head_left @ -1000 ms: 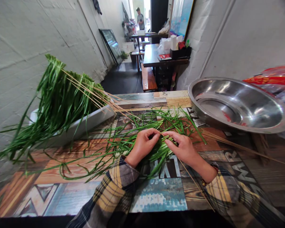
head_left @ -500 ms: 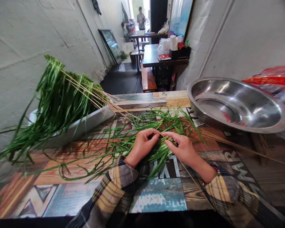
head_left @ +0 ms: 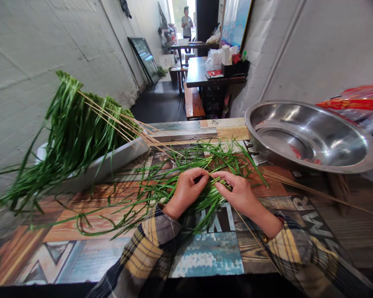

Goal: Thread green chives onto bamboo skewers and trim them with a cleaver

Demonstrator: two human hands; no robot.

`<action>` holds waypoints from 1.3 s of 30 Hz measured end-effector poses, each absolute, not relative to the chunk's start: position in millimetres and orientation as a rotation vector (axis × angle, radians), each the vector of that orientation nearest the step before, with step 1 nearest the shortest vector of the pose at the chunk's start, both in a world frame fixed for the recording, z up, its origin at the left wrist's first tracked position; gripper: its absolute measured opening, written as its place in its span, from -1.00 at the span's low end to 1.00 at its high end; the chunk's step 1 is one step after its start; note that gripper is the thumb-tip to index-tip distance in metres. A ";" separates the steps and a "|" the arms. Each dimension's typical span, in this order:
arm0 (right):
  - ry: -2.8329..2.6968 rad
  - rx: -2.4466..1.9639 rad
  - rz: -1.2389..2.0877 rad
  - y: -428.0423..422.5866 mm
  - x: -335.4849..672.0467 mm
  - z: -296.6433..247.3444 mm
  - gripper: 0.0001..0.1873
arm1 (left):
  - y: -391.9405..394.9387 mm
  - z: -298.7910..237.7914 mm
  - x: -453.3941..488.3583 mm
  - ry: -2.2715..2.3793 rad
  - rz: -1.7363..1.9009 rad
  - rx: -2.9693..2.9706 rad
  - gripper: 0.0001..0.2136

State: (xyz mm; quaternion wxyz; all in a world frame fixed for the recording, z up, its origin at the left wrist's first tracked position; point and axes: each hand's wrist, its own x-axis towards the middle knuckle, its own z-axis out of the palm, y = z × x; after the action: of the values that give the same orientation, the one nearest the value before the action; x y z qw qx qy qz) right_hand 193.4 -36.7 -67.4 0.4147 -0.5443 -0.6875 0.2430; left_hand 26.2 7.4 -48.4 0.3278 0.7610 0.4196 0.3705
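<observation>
My left hand [head_left: 186,190] is curled shut, pinching a few strands of green chives [head_left: 174,182] that lie loose on the patterned table [head_left: 205,252]. My right hand [head_left: 236,191] is closed on a thin bamboo skewer [head_left: 251,236] whose tip meets the left hand's fingertips; the stick runs back under my right wrist. Both hands rest on the chive pile, almost touching each other.
A white tray [head_left: 112,163] at the left holds a tall heap of skewered chives [head_left: 74,132]. A large steel basin [head_left: 307,136] stands at the right, loose skewers [head_left: 298,186] beside it, a red plastic bag [head_left: 360,101] behind. Tables and a bench are farther back; a person [head_left: 186,22] stands in the doorway.
My hands stay in nearly the same place, with only slight finger movement at the skewer tip. The person in the doorway has shifted a little.
</observation>
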 end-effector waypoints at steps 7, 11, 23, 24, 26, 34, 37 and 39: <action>-1.693 -1.448 0.634 -36.4 193.3 -65.6 -0.60 | 5.5 -47.3 26.6 1.094 0.979 2.032 -0.87; -1.710 -1.418 0.671 -36.4 193.7 -63.8 -0.54 | 6.0 -48.5 26.3 1.086 0.978 2.045 -0.87; -1.660 -1.395 0.700 -35.2 192.2 -68.7 -0.72 | 6.9 -51.6 26.2 1.029 0.963 2.098 -0.86; -1.656 -1.394 0.705 -35.1 192.1 -68.7 -0.72 | 7.2 -52.1 26.1 1.017 0.963 2.103 -0.86; -1.650 -1.392 0.720 -34.9 192.0 -68.6 -0.72 | 7.8 -52.9 25.7 0.990 0.960 2.117 -0.86; -1.674 -1.401 0.683 -34.2 194.3 -69.5 -0.67 | 8.0 -52.8 24.1 0.935 0.892 2.187 -0.86; -1.681 -1.411 0.667 -33.6 195.8 -71.3 -0.70 | 7.8 -50.4 23.3 0.894 0.852 2.187 -0.84; -1.690 -1.415 0.664 -33.5 196.4 -71.9 -0.74 | 8.1 -48.8 22.4 0.902 0.824 2.168 -0.82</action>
State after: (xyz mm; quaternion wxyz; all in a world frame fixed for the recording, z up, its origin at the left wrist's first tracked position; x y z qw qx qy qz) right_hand 196.4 -33.5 -71.9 0.4078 -0.5613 -0.6703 0.2632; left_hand 22.4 8.1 -48.8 0.3209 0.8251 0.3432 0.3137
